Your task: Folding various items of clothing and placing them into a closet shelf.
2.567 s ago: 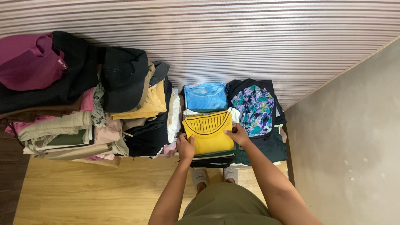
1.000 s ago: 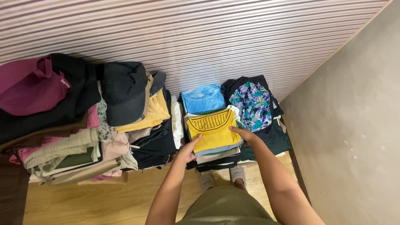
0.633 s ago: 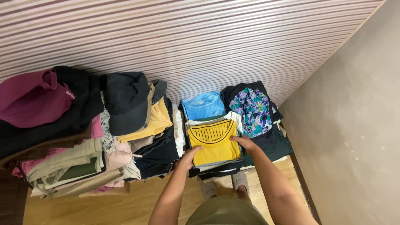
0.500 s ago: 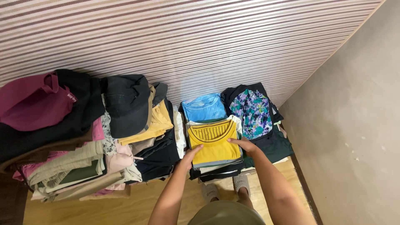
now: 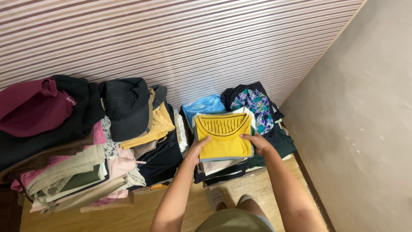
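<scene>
The left hand point(image 5: 198, 148) grips the near-left edge of a folded yellow cotton top with a dark ribbed neckline point(image 5: 224, 135), fingers curled under its edge, while the right hand point(image 5: 256, 143) clasps the near-right edge the same way, so the garment is held flat between both palms. It sits on top of a short stack of folded pale and dark clothes point(image 5: 221, 167), just right of the middle of the scene. To handle it well, it seems wise to keep both hands level and the folds pinched together, so the layers beneath do not slide or come unfolded. Just beyond it, on the far side, lies a folded light blue shirt point(image 5: 203, 106), and to the right a floral blue-and-purple garment point(image 5: 255, 104) rests on dark green fabric point(image 5: 281, 144). To the left stands a mixed heap: a black bundle point(image 5: 125, 107) over a mustard piece point(image 5: 156, 126), with beige and pink folded clothes point(image 5: 81, 172) nearer, and a maroon garment point(image 5: 32, 112) at the far left carrying a small pale label too small to make out. No packages or signs show. Behind everything runs a striped wall point(image 5: 193, 38); a plain grey wall point(image 5: 369, 107) closes the right side, above a wooden floor point(image 5: 128, 215).
</scene>
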